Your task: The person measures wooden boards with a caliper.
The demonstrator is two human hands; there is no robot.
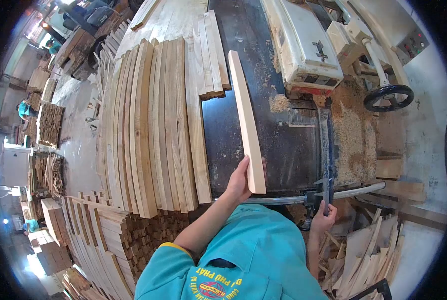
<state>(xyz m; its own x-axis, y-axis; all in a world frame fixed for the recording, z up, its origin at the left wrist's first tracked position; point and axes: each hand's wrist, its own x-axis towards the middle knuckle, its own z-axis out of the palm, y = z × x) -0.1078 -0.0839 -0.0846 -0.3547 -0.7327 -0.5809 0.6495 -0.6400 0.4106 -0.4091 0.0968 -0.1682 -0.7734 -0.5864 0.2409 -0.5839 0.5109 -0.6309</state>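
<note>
My left hand (240, 181) is closed around the near end of a long, pale wooden strip (247, 125). The strip points away from me over the dark metal machine table (288, 150). My right hand (323, 218) is at the table's front edge, beside the end of the saw fence (326, 135). Its fingers are closed on a grey, caliper-like metal tool (325, 187), partly merged in view with the fence clamp. Left of the held strip, many wooden strips (166, 120) lie side by side, with a shorter group (213, 55) beyond them.
A white machine housing (308, 45) stands over the table's far right, near a black handwheel (388, 98). Sawdust (353, 145) covers the area right of the fence. Stacked strips (103, 240) stand at lower left; offcuts (366, 255) lie at lower right. Another person (26, 109) is far left.
</note>
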